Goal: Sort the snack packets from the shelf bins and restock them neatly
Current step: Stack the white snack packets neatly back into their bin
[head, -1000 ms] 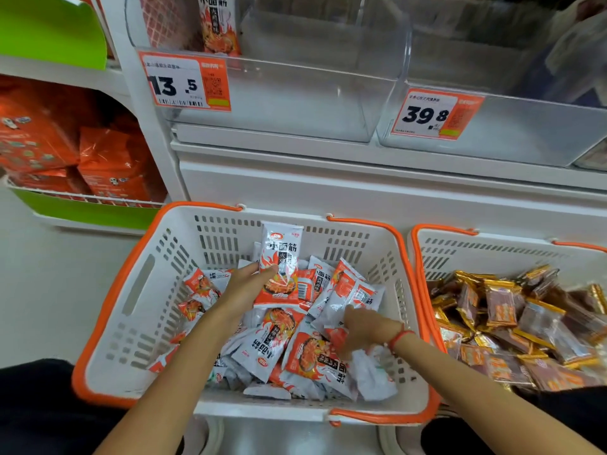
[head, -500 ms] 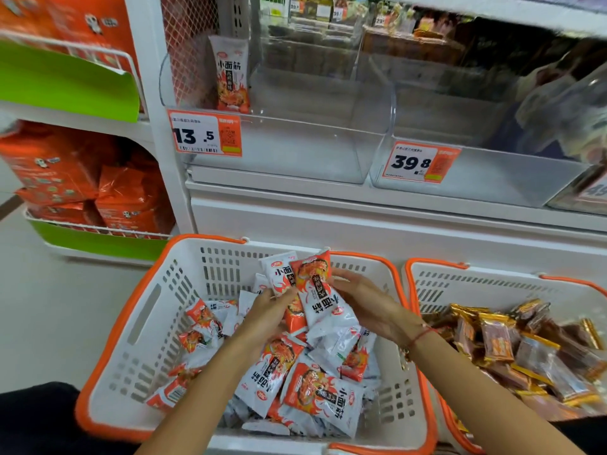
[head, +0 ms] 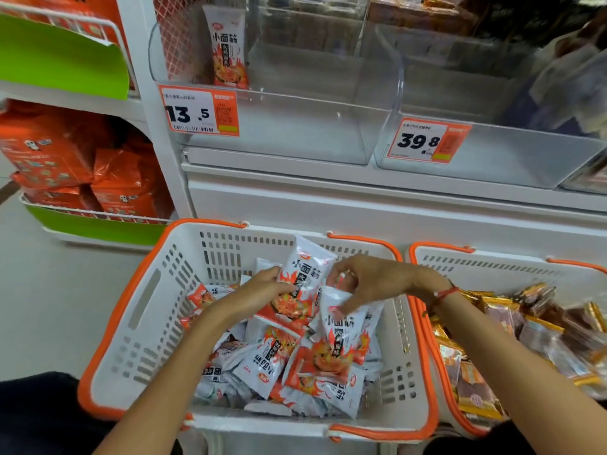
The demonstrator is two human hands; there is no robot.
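Both hands over the white-and-orange basket (head: 138, 310), near its far rim. Left hand (head: 259, 290) grips an upright white-and-red packet (head: 303, 280), fingers curled round its left edge, with what looks like more packets stacked behind it. Right hand (head: 368, 280) pinches a second packet (head: 341, 326) by its top edge; that one hangs face-out just below the hand, touching the held stack's right side.

Change: a second ago the right hand was down among the loose packets at the basket's near right side, and the left hand held one packet alone. Half a second ago the right hand had come up to the left with a packet lying crooked across the stack. Now the packet is turned upright, print the same way as the one in the left hand. View has also lifted; more of the shelf shows.

Meaning, as I judge it: packets are being gathered one by one into a squared-up bundle, not yet restocked. Many packets (head: 272, 362) remain heaped on the basket floor.

Likely target: the clear bin (head: 295, 133) above the 13.5 price tag (head: 200, 111), which holds one matching packet (head: 226, 47) standing at its back left corner.

Second basket (head: 492, 267) at right carries gold-wrapped snacks (head: 512, 320), untouched. Its bin, tagged 39.8 (head: 427, 141), looks bare.
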